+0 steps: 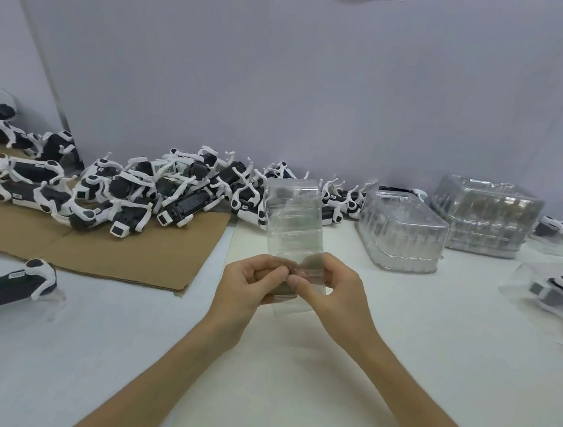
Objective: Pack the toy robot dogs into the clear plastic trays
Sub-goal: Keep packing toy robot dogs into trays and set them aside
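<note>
Your left hand (249, 287) and your right hand (332, 294) both pinch the near end of a clear tray (293, 221), held up over the white table (292, 369). One toy dog (8, 285) lies close by on your left. Farther back, a big pile of toy dogs (145, 186) sits on brown cardboard (125, 253). Stacks of clear trays (404, 232) stand at the back right.

Dog pile (131, 188) lies left on cardboard (125, 253); tray stacks (444, 225) right.

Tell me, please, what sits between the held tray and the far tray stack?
A nearer stack of clear trays stands between them, in the head view.
</note>
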